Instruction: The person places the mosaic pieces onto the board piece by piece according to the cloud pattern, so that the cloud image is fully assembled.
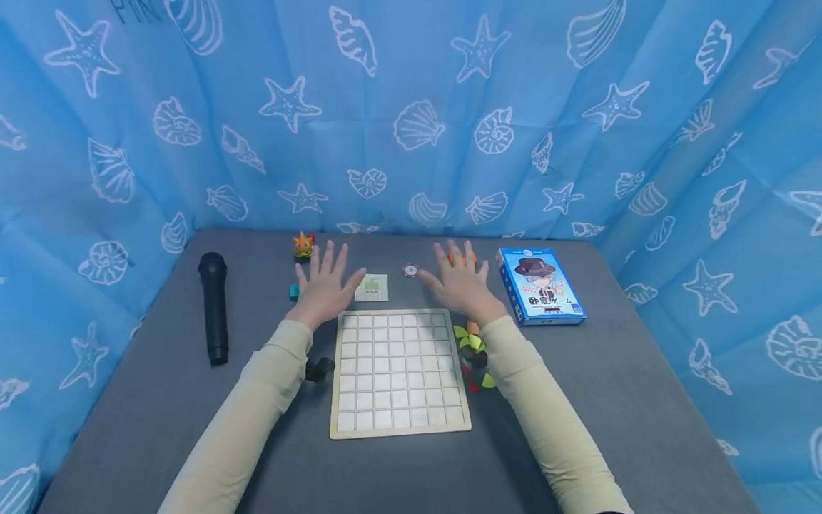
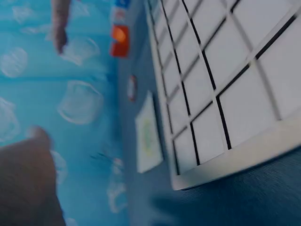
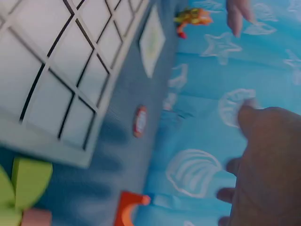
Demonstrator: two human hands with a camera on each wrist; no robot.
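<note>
Both hands flat, fingers spread, holding nothing: left hand (image 1: 325,283), right hand (image 1: 457,282), just beyond the grid board (image 1: 399,371). Board looks stiff, light, prob wood; grab by edges.

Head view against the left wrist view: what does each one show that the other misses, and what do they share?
Only the head view shows the black microphone, the blue game box, the green folded pieces, and both hands whole: left hand and right hand, fingers spread, holding nothing. Only the left wrist view adds a close look at the grid board's corner edge. Both share the grid board, the small card and the round token.
</note>
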